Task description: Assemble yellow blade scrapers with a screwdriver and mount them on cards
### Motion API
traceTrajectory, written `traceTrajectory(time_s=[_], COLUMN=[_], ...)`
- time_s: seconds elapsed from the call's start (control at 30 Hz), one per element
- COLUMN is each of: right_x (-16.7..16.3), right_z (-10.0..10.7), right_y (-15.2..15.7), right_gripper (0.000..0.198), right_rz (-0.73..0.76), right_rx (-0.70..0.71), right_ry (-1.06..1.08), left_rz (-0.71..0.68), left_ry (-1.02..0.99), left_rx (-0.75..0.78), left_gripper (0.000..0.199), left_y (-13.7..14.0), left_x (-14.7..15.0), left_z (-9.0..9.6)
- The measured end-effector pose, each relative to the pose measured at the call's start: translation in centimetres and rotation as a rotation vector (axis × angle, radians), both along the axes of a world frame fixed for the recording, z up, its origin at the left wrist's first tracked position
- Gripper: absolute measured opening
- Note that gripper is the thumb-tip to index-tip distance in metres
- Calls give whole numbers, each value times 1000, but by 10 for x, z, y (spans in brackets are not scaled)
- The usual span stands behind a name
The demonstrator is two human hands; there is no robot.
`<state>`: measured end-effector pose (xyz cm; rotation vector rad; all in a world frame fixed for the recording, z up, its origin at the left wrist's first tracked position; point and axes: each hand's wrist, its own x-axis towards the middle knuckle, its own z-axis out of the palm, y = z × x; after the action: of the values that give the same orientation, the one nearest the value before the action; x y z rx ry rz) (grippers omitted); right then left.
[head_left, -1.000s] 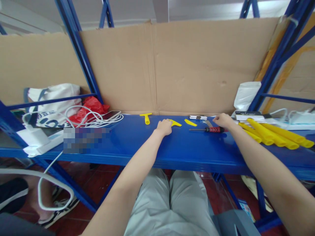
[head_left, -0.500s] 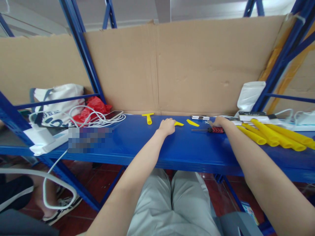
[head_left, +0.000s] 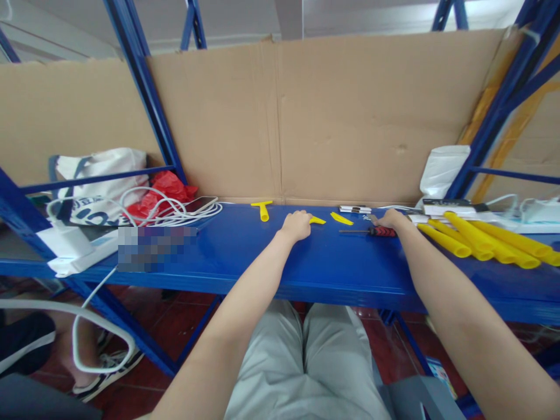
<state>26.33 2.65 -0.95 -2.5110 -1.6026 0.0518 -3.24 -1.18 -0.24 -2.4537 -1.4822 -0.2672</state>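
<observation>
My left hand (head_left: 297,226) is closed around a yellow plastic piece (head_left: 317,220), whose tapered end sticks out to the right. To the right of it lies a loose, flat yellow piece (head_left: 342,219). My right hand (head_left: 390,219) reaches down to the blue shelf top beside a few tiny metal parts (head_left: 367,217), perhaps screws. Its fingers look drawn together; anything between them is too small to make out. Just below that hand lies a screwdriver (head_left: 382,231) with a red and black handle, its shaft pointing left. A yellow T-shaped part (head_left: 263,210) rests left of my left hand.
Several yellow tubes (head_left: 485,239) lie at the right, by a white power strip (head_left: 534,216). A small white-and-black item (head_left: 355,209) is at the back. White cables (head_left: 184,213), a red bag (head_left: 170,189) and a cloth bag (head_left: 105,169) crowd the left. Cardboard (head_left: 332,116) stands behind.
The view has shifted very slightly. Both hands stay in about the same places, the left one still on the yellow piece.
</observation>
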Motion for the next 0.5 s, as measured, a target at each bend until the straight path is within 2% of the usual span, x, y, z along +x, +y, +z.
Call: traceTrajectory(time_s=[0.27,0.5], right_x=[-7,-5], right_z=[5,4], right_y=[-12,-12], right_gripper=[42,38], right_rz=[-38,-44], right_rx=[6,30], right_ry=[19,43], left_rz=[16,91], left_ry=[-41,-282], left_rx=[-14,-77], left_gripper=[39,39], left_y=[-1,4], left_x=[0,4], left_z=[1,-1])
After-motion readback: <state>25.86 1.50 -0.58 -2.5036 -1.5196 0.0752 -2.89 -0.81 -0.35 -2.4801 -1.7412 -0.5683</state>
